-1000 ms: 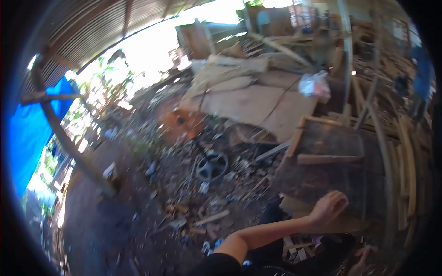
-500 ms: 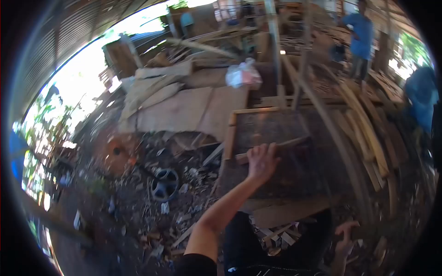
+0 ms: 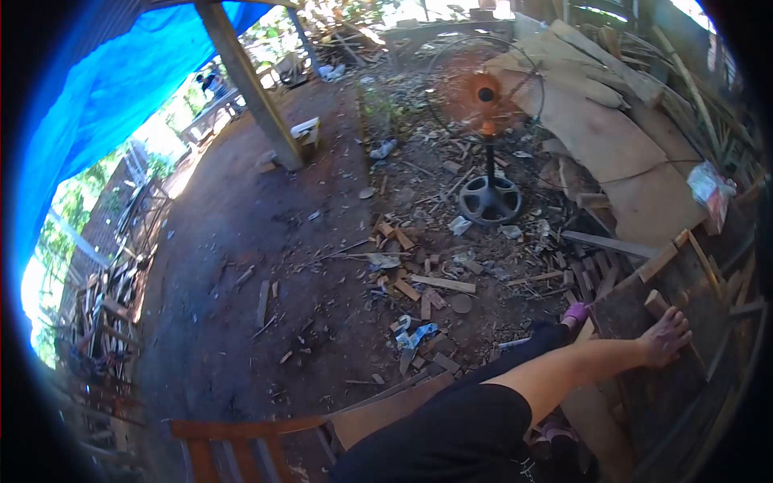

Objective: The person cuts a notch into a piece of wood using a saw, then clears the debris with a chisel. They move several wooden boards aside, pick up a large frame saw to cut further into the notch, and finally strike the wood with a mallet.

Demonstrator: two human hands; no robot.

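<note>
My left hand [image 3: 667, 336] rests over a short wooden strip [image 3: 656, 304] on the dark worktable [image 3: 628, 318] at the right. Its fingers lie across the strip, whose near end sticks out beside the hand. The bare left forearm reaches over from a black sleeve [image 3: 451, 431]. Below the arm, a brown board [image 3: 592, 419] leans by the table's near side. My right hand is out of view.
An orange standing fan [image 3: 485, 95] on a round black base [image 3: 489, 200] stands on the littered dirt floor. Wood offcuts [image 3: 443, 283] lie around it. Large wooden sheets [image 3: 604, 145] are at the right, a post [image 3: 250, 88] upper left, a slatted wooden piece [image 3: 241, 427] at the bottom.
The view has swung left and down, bringing the fan and floor toward the middle. My left hand remains on the wooden strip; my right hand has left the view.
</note>
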